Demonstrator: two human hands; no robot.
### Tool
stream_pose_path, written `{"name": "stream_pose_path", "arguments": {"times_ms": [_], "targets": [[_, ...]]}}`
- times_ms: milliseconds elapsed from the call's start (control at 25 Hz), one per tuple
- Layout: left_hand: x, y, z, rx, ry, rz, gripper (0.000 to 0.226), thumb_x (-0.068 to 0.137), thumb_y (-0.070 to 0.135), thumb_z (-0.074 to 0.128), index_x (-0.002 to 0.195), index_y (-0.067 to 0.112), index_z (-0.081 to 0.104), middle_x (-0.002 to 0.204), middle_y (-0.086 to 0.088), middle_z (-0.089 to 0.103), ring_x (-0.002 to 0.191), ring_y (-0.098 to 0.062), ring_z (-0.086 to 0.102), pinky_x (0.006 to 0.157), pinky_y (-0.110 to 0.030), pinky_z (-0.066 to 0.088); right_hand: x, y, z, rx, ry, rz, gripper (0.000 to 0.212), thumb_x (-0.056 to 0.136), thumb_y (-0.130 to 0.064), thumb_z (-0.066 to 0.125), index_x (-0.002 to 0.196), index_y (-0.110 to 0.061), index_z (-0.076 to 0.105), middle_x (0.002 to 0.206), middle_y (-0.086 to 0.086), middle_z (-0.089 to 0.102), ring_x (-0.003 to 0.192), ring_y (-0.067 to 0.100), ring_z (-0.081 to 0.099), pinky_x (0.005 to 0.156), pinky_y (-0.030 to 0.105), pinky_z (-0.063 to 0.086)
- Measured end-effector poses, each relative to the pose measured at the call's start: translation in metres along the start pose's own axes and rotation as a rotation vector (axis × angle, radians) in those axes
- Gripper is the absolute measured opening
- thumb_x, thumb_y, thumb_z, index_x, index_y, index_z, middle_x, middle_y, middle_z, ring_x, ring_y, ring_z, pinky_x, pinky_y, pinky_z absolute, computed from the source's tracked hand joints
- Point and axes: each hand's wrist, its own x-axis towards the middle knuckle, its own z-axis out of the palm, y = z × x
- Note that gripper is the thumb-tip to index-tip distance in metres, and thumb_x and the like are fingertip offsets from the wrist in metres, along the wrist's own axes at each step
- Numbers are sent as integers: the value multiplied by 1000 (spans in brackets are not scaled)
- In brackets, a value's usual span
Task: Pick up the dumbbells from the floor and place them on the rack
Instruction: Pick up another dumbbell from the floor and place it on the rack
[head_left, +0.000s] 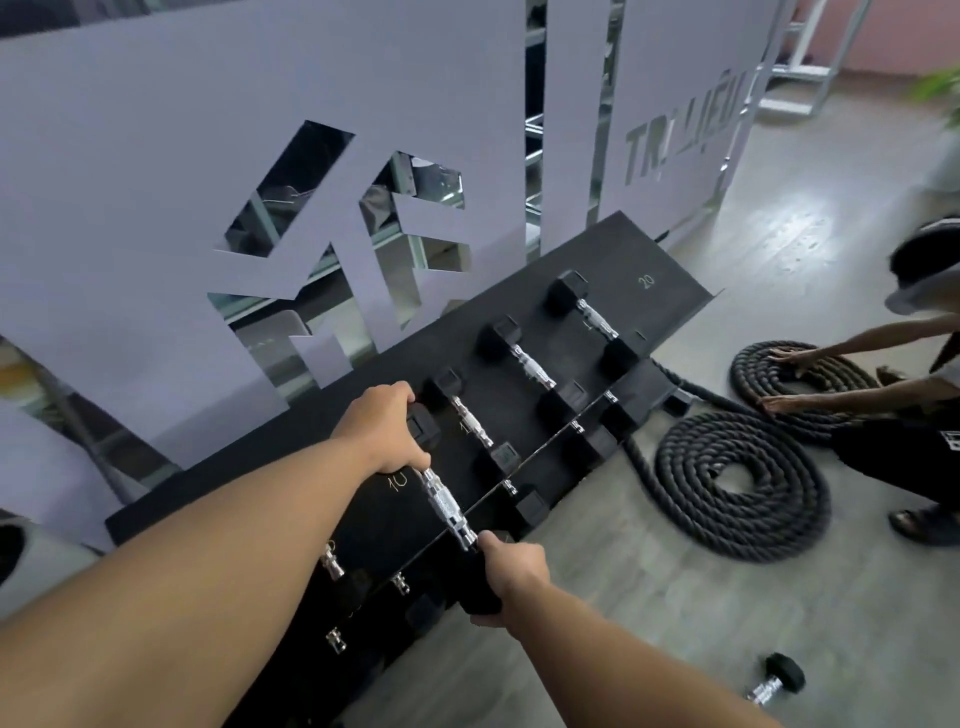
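Black rack (613, 260) by grey wall | dumbbell (445, 503) over its 10 slot, between my hands | left hand (384, 427) and right hand (511, 574) each closed around a head

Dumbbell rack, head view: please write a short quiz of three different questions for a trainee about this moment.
1. True or false: the person holds the dumbbell by its chrome handle.
2. Which number is printed on the rack next to the left hand? A) 20 B) 10 C) 5
3. Fill in: another dumbbell lies on the ____ at the lower right.

Key
1. False: the left hand and the right hand each grip one black end.
2. B, the 10 mark.
3. Floor; the loose dumbbell is still there, near the coiled rope.
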Motion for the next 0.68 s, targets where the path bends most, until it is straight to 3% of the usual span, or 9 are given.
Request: {"name": "stream_pose_path", "arguments": {"times_ms": [120,440,680], "targets": [[16,0,-8,3,9,-46,92,60,37,93,139,17,52,128,-7,64,110,-29,64,83,-38,56,17,-21,3,-78,-19,-2,74,72,-41,76,131,-2,51,105,18,70,85,40,74,48,54,63],[54,-10,-16,-29,34,-115,91,62,34,95,140,17,51,130,-8,62,114,-31,62,87,-42,57,47,-68,19,-155,-71,30,68,84,-41,74,133,-7,41,118,17,61,98,41,70,51,57,63],[93,-40,4,-31,-11,-113,93,59,37,95,139,18,52,131,-6,62,111,-30,63,85,-40,56,77,-72,45,-159,-56,78,70,85,-40,75,135,-6,40,121,16,59,101,41,68,44,47,60]]}}
